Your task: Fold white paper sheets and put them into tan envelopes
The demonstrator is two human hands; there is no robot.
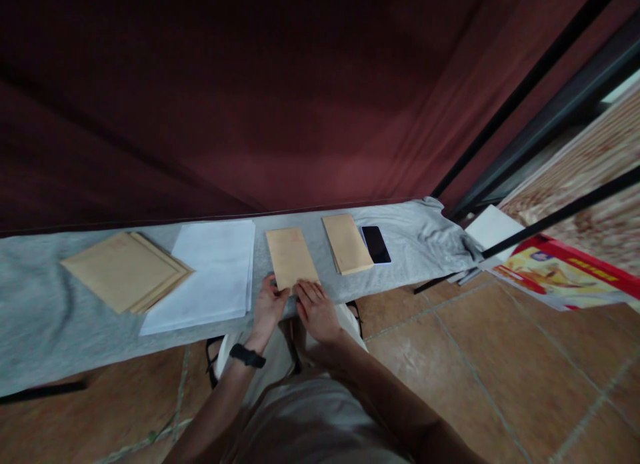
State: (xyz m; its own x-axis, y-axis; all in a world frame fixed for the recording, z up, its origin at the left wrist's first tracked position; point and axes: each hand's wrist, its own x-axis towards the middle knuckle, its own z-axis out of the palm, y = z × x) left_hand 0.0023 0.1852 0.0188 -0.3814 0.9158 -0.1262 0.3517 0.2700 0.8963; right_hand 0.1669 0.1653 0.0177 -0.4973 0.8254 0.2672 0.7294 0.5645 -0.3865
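overhead, maroon curtain (250,104) – grey cloth table (50,317), tiled floor (475,357)

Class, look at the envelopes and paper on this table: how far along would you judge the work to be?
Looks done: a small stack of envelopes lies beside the phone. In hand: the left hand and right hand press the near end of a single envelope. Apparently left: the white sheets and the larger envelope pile lie untouched.

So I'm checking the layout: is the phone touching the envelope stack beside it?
Touching, as far as shows. In the head view the phone lies right against the envelope stack, its left edge meeting the stack's right edge with no cloth visible between.
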